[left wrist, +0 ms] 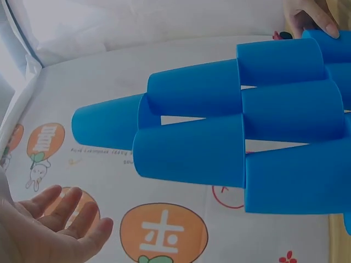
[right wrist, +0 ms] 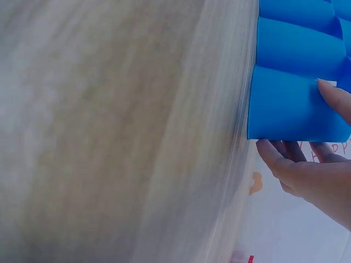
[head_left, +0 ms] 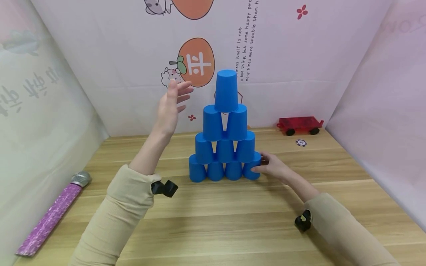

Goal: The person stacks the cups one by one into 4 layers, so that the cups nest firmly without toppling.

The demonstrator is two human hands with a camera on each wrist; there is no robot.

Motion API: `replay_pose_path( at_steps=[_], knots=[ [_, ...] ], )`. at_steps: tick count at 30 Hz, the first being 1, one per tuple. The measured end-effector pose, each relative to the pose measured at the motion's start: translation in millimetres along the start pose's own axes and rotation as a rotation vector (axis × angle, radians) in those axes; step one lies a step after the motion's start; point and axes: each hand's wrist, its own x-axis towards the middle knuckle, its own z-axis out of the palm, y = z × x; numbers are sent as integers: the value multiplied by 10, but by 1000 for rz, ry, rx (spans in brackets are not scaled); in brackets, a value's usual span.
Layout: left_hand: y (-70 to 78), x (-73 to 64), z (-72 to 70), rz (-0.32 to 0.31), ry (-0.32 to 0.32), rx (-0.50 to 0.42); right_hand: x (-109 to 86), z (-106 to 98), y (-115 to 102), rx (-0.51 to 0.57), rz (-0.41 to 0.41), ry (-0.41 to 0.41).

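Blue cups (head_left: 225, 149), all upside down, stand as a pyramid in the middle of the table, with one top cup (head_left: 226, 91) at the peak. My right hand (head_left: 274, 167) is at the right end of the bottom row. Its thumb lies across the front of the end cup (right wrist: 296, 107), and its fingers reach round the outer side, partly hidden behind the cup. Left of the upper rows my left hand (head_left: 170, 107) is raised in the air, fingers spread and holding nothing. The left wrist view shows this hand (left wrist: 60, 227) apart from the cups.
A toy microphone (head_left: 54, 214) with a glittery pink handle lies along the table's left side. At the back right are a red toy wagon (head_left: 300, 125) and a poker chip (head_left: 301, 143). A printed white cloth (head_left: 133, 74) hangs behind the wooden table (head_left: 213, 225).
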Motion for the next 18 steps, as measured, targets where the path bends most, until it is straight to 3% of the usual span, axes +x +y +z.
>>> replay_pose_path(
  at_steps=[9,12,18],
  knots=[
    [-190,-252,-187,-29,-22,49,-20,-11,-18,5,-3,-3],
    [-330,-335,-249,-70,-37,50,-21,-10,-13,1,-6,-5],
    [-679,-524,-387,-176,-35,-35,-12,-17,20,-6,-16,-3]
  ],
)
